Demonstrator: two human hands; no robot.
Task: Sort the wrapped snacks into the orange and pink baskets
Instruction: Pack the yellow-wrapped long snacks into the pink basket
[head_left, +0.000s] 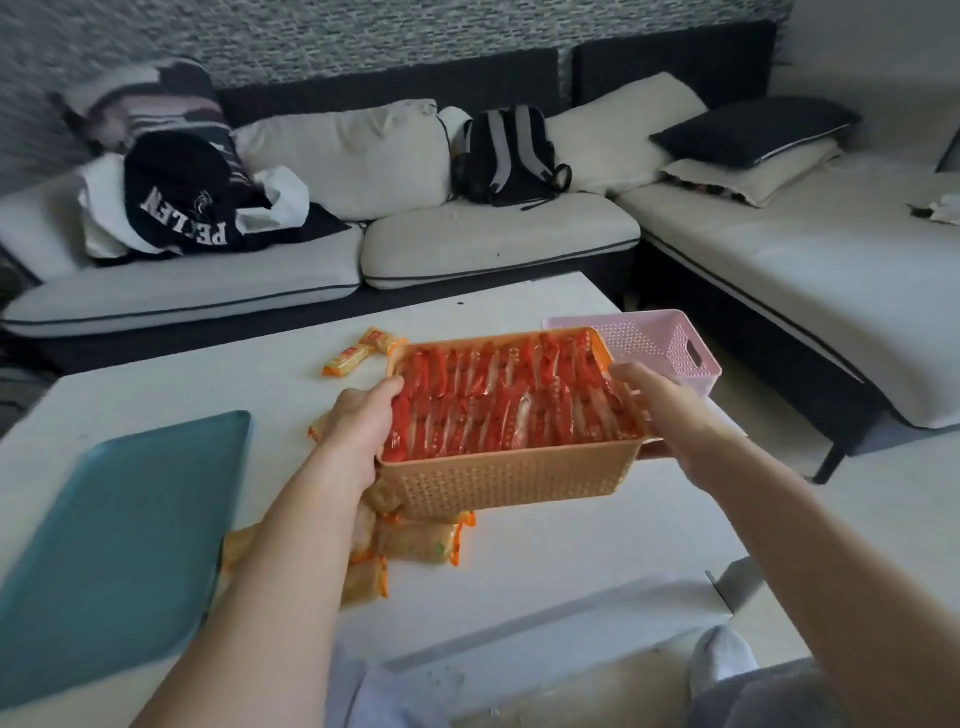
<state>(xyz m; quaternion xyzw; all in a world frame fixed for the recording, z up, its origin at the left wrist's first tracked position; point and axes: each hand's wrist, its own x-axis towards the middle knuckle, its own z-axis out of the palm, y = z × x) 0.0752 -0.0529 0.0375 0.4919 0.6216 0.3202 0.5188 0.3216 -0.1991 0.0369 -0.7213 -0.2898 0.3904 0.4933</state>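
An orange basket (498, 480) packed with several red-wrapped snacks (509, 400) is held above the white table (597, 530), tilted toward me. My left hand (358, 415) grips its left rim, thumb on top. My right hand (660, 410) grips its right rim. Behind it to the right, a pink basket (660, 338) stands on the table; its visible inside holds nothing. Yellow-wrapped snacks lie loose on the table: two (363, 351) beyond the orange basket and several (415, 540) under and in front of it, partly hidden by my left arm.
A teal tray (119, 540) lies on the table at the left. A white and black corner sofa (467, 244) with cushions, clothes and a black backpack (506, 153) runs behind and to the right of the table. My knees show at the bottom edge.
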